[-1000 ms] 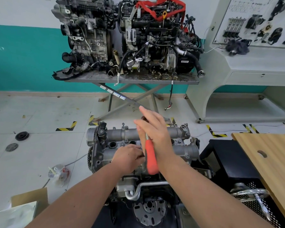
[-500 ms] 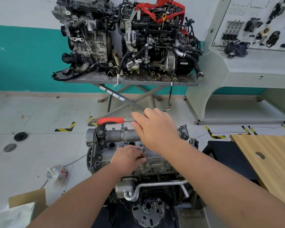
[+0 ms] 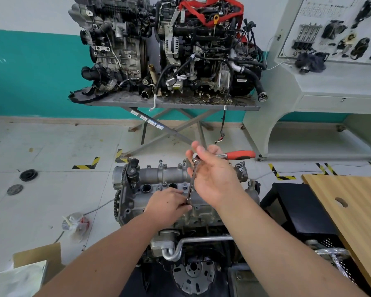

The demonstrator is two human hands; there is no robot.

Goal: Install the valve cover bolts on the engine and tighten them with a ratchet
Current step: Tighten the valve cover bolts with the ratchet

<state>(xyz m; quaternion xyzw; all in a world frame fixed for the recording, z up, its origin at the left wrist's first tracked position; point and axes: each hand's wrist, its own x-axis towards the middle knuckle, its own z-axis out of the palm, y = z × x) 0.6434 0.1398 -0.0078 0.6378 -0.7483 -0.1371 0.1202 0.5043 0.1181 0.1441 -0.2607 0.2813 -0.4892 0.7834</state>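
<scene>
Engine: we see the engine point(image 3: 180, 189) standing low in front of us, valve cover point(image 3: 171, 175) on top, a few bolts point(image 3: 160, 161) upright along its far edge.
Ratchet: the ratchet point(image 3: 240, 154) has its red handle pointing right; a long extension point(image 3: 192, 181) slants down from its head to the cover.
Right hand: our right hand point(image 3: 212, 174) holds the ratchet head, fingers loosely curled over it, hiding part of the cover.
Left hand: our left hand point(image 3: 167, 202) pinches the extension's lower end at the cover.
Around: two other engines point(image 3: 169, 46) on a metal stand point(image 3: 169, 103) behind; wooden tabletop point(image 3: 351, 202) just right; cardboard box point(image 3: 36, 260) near left.
</scene>
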